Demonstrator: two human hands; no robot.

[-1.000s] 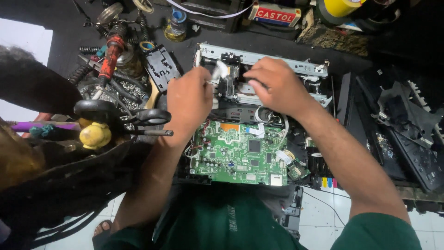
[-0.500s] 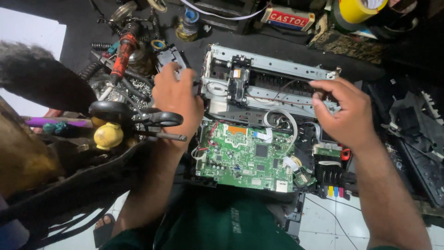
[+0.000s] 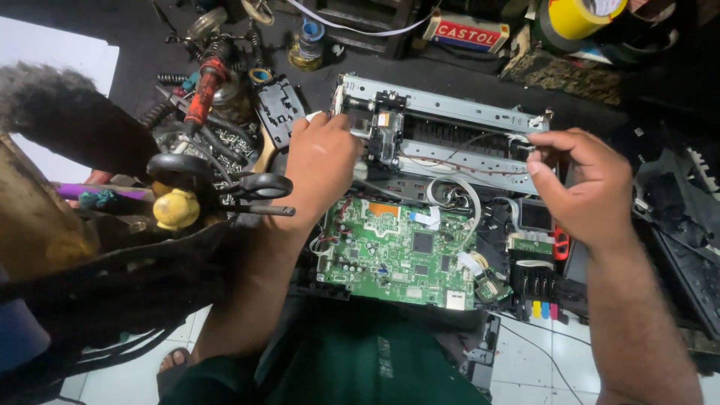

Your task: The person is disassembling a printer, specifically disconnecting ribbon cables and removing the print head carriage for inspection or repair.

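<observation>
An opened printer lies in front of me, with its silver metal carriage frame point(image 3: 450, 112) across the top and a green circuit board point(image 3: 401, 251) below it. My left hand point(image 3: 319, 161) grips the left end of the metal frame, fingers curled over its edge. At the right end, my right hand point(image 3: 581, 184) pinches the frame and a thin wire. The black print carriage point(image 3: 384, 131) sits on the rail just right of my left hand. A white ribbon cable point(image 3: 457, 195) loops between frame and board.
Black-handled scissors point(image 3: 225, 184), a yellow knob point(image 3: 176, 208), springs and a red-handled tool point(image 3: 204, 94) crowd the left. Yellow tape point(image 3: 574, 15) and a red and white box point(image 3: 465, 31) lie at the back. Black plastic printer covers point(image 3: 675, 225) lie right. White floor tiles point(image 3: 525, 352) show below.
My left hand has moved from the clutter at the left onto the frame's left end. My right hand has shifted up to the frame's right end. The view has tilted slightly.
</observation>
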